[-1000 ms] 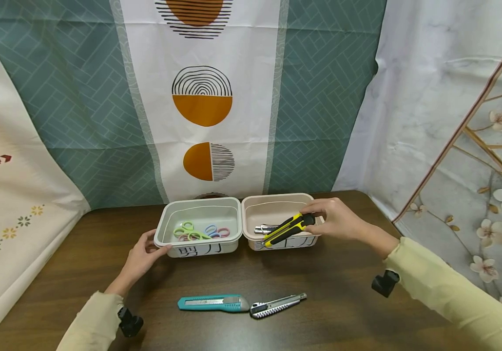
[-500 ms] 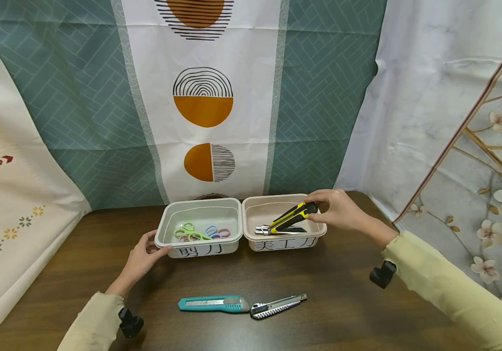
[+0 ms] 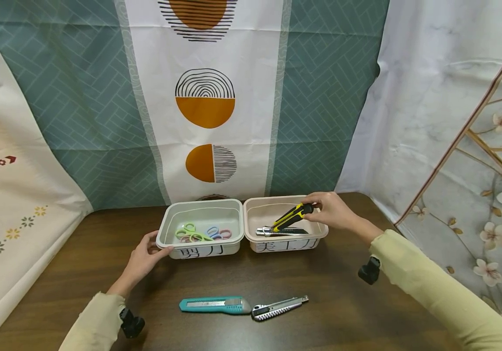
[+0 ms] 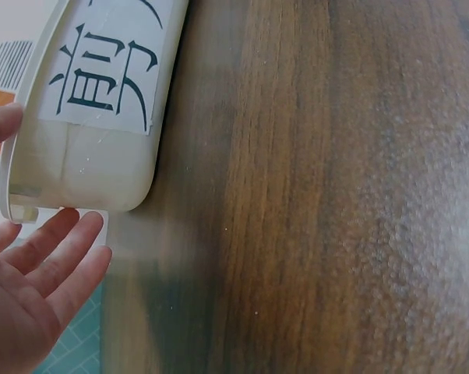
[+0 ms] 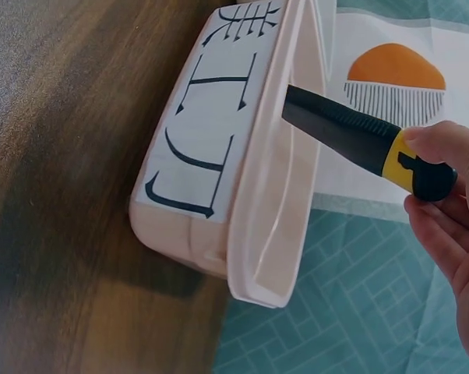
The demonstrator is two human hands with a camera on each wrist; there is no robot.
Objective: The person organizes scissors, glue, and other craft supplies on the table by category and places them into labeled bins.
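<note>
My right hand (image 3: 333, 210) pinches the end of a yellow-and-black utility knife (image 5: 347, 132) between thumb and fingers. The knife slants down over the pale pink bin (image 3: 268, 209), its lower end close above a silver utility knife (image 3: 287, 232) lying inside. At the left, my left hand (image 3: 141, 254) holds the near-left corner of a pale green bin (image 3: 216, 210), thumb on the front rim and fingers at the end wall (image 4: 86, 167). Several small scissors (image 3: 196, 235) with green, blue and pink handles lie in that bin.
A teal utility knife (image 3: 213, 305) and a silver-and-black utility knife (image 3: 279, 308) lie end to end on the brown wooden table (image 3: 181, 331). Both bins carry white paper labels with black characters. A patterned curtain (image 3: 251, 97) hangs behind the table.
My right hand first rose and shifted back, carrying the yellow-and-black knife from the pink bin's front rim to above its inside, then sank slightly. My left hand has kept its place on the green bin.
</note>
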